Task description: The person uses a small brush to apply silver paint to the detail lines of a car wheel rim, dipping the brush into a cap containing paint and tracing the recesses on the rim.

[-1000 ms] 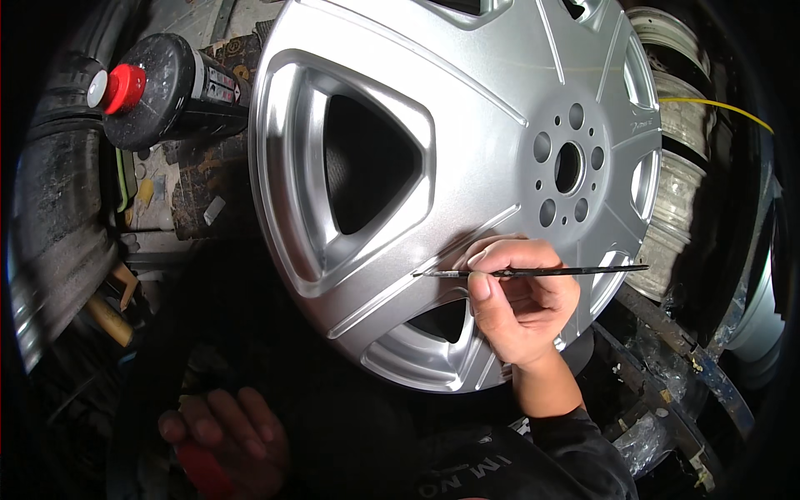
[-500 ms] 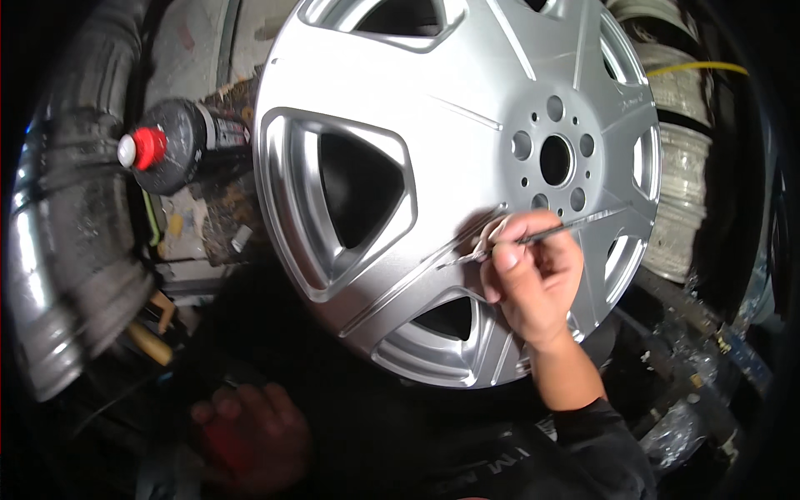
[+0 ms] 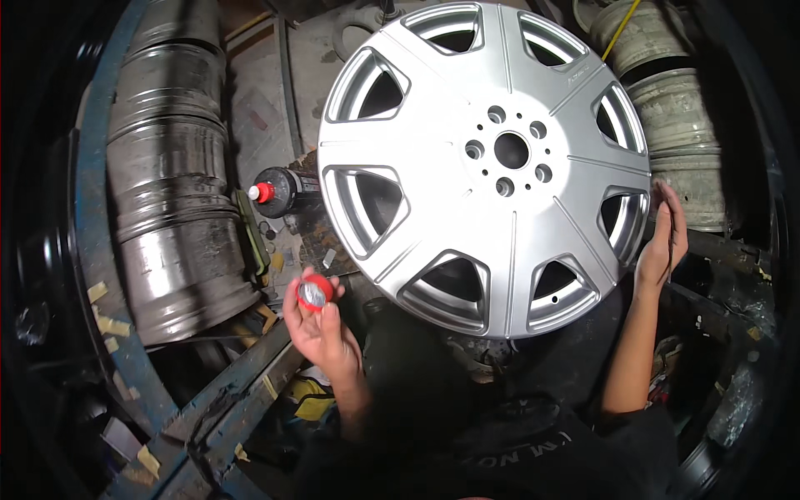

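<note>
A silver alloy wheel (image 3: 442, 179) with wide flat spokes and a round centre bore lies face up in front of me. My left hand (image 3: 325, 329), to the lower left of the wheel, holds a small red cap (image 3: 318, 292) with silver paint-like material inside, tipped toward view. At the wheel's right edge is my right hand (image 3: 662, 242), its fingers upright against or close beside the rim. A thin dark brush (image 3: 670, 250) runs down along that hand; its tip cannot be made out.
A dark bottle (image 3: 287, 190) with a red and white cap lies left of the wheel. Bare rims (image 3: 179, 242) are stacked at the left, more rims (image 3: 679, 125) at the right. A blue metal frame (image 3: 137, 358) with tape scraps crosses the lower left.
My right hand has left the wheel's face and moved to its right edge. My left hand with the red cap has risen into the light. The view has shifted, showing the whole wheel.
</note>
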Demonstrator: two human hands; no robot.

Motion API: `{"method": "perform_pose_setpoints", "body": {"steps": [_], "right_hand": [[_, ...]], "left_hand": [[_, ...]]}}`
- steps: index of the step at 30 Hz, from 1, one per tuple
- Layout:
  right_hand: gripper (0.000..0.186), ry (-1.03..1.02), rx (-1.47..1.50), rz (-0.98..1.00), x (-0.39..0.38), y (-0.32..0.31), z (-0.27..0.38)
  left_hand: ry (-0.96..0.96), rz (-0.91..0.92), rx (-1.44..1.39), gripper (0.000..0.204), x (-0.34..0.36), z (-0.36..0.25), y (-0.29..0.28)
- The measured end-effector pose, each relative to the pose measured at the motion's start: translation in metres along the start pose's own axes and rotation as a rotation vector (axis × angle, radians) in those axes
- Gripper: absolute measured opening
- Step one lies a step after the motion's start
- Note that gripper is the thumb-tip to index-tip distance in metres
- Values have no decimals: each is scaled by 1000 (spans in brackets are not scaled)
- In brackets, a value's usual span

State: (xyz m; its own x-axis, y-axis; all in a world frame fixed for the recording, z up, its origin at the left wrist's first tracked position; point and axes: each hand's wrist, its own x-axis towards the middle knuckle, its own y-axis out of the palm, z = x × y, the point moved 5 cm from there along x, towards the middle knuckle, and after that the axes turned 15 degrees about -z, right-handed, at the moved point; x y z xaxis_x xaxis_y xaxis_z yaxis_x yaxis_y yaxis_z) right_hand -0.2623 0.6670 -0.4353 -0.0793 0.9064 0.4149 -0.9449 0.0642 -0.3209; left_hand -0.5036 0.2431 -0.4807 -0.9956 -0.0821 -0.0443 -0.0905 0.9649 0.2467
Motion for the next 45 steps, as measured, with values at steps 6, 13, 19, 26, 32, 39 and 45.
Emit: {"method": "perform_pose_setpoints", "body": {"steps": [6,13,19,26,32,39,45], "right_hand": [[52,0,-474,74,1,-28,-55],[46,220,-144,-3,-31,-23,-93],[43,208,-88,7,-26,-24,-98],[43,53,-198,61,-9,-28,-115],[38,-173,-168,290,78,13,-141],[34,-496,-389,267,139,101,-123],[33,-368,-305,225,109,68,-98]], "left_hand": [[183,86,27,52,55,22,46],[-13,329,-73,50,148,41,122],[-196,391,-36,49,181,61,159],[-201,372,50,53,158,49,143],[-290,259,38,56,71,37,62],[-225,410,150,61,4,10,1],[-165,238,150,56,33,28,20]]}}
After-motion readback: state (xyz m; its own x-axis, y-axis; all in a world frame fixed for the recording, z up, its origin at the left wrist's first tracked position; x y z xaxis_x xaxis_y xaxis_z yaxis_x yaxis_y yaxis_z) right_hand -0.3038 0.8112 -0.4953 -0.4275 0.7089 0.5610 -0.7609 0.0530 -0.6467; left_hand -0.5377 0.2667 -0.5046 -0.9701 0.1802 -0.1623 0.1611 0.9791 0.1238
